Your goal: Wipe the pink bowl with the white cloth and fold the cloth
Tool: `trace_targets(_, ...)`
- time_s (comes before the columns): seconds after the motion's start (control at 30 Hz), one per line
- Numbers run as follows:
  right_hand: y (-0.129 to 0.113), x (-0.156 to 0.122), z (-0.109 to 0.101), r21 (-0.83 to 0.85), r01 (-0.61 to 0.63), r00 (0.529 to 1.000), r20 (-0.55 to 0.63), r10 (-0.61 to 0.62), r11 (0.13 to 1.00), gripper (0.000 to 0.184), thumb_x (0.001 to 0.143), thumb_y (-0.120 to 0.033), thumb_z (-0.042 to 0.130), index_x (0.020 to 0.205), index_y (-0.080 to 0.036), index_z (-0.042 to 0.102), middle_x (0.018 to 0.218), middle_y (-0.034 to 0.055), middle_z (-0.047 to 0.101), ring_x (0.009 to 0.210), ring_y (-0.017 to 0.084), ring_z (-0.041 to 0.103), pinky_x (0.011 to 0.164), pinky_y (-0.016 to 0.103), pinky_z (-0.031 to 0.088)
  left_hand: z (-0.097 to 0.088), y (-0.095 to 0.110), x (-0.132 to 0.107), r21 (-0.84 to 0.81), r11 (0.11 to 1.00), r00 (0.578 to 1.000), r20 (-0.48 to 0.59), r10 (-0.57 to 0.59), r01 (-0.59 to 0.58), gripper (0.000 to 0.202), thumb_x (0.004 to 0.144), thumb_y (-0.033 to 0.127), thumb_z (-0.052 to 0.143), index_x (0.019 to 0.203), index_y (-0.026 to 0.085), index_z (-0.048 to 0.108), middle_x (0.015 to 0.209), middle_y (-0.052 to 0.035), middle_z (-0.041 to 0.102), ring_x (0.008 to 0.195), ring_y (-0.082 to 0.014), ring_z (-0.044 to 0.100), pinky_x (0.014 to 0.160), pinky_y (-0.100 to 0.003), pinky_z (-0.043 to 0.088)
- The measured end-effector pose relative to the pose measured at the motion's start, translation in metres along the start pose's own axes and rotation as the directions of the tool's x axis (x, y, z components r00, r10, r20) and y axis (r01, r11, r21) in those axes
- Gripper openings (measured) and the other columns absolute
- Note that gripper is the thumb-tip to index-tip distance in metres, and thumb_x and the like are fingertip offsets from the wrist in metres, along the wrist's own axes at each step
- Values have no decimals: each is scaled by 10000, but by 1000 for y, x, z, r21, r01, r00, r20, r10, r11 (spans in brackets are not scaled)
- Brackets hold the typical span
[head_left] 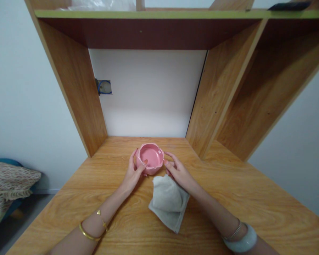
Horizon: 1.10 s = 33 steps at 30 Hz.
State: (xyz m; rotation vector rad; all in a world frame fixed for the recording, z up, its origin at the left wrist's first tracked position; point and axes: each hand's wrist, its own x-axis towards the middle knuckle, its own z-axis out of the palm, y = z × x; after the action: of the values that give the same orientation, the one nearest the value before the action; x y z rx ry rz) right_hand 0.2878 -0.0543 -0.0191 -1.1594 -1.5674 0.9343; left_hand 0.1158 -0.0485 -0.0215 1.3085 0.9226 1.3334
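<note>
A glossy pink bowl [151, 156] with a faceted outside and small notches in its rim is tipped toward me just above or on the wooden desktop. My left hand [134, 173] grips its left side, thumb over the near rim and fingers around the outside. On the opposite side, my right hand [177, 170] closes on the right edge with thumb and index finger; its other fingers are partly hidden. Below that hand a grey cloth [167, 198] lies spread and partly folded, its upper edge against the fingers. Whether the right hand also pinches the cloth is hard to see.
Wooden side panels [74, 85] and an upper shelf [149, 15] frame the desktop [117, 219]. An uncovered socket box [104, 87] with blue wire sits in the white back wall. Clear plastic [102, 5] lies on the shelf. A patterned, fringed blanket [13, 177] is at the left.
</note>
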Motion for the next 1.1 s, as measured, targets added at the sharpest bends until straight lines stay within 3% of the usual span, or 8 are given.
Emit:
trace_targets(0.13,1,-1,3,5,-24,999,-35,24,1000,438,758,-296,454,1160,-142,374,466,-102,416,400,75,381,383,171,264,3,-4,-3,26,996,993,89,78,-81,741,698,411,622,1288,202,225,1268,-103,400,1031,-213,503,794,-277,461)
trace_targets(0.23,-1,-1,2,-53,-30,995,-92,25,998,410,713,-195,428,1120,-146,424,443,-107,404,375,71,384,365,166,258,4,-11,-3,26,994,986,135,101,-106,746,692,396,645,1284,206,233,1318,-93,345,1165,-233,383,920,-300,374)
trace_targets(0.3,-3,0,-1,-87,-37,992,-127,25,996,425,688,-165,403,1109,-144,451,438,-100,418,364,74,393,358,168,268,5,-16,-2,-4,998,977,201,67,-68,773,724,411,614,1313,208,157,1282,-108,387,1098,-218,450,884,-309,395)
trace_targets(0.43,0,5,-16,-174,-94,976,-208,57,980,472,683,-169,363,1140,-104,463,397,-84,436,323,95,399,347,188,302,5,-23,-2,43,998,958,284,29,-43,838,775,423,549,1344,224,-34,1055,-84,543,711,-115,554,673,-263,439)
trace_targets(0.53,7,11,-36,-339,-132,952,-305,24,932,486,701,-188,356,1166,-95,466,398,-66,468,329,115,432,372,205,336,3,-22,-2,169,978,972,222,82,-122,729,762,412,558,1324,217,137,988,-50,543,544,-60,445,560,-213,389)
trace_targets(0.7,20,19,-68,-494,-228,907,-421,-2,839,463,717,-200,355,1134,-75,514,541,19,604,442,155,535,494,250,403,3,-10,-4,360,921,966,250,59,-149,344,769,417,529,985,151,555,809,-15,565,528,-73,384,518,-199,319)
trace_targets(0.97,32,20,-79,-551,-279,886,-464,-10,787,414,732,-197,372,1081,-78,561,716,95,662,704,210,610,583,258,422,0,-1,-10,336,931,891,454,-27,-143,445,790,537,426,873,136,602,805,-41,597,739,-156,509,660,-240,367)
trace_targets(1.1,32,21,-79,-577,-280,884,-466,-27,767,395,740,-204,369,1053,-88,580,827,116,668,777,210,613,627,255,433,-1,1,-11,339,933,851,520,-81,-119,471,771,559,441,873,123,586,791,-38,577,720,-149,500,629,-227,368)
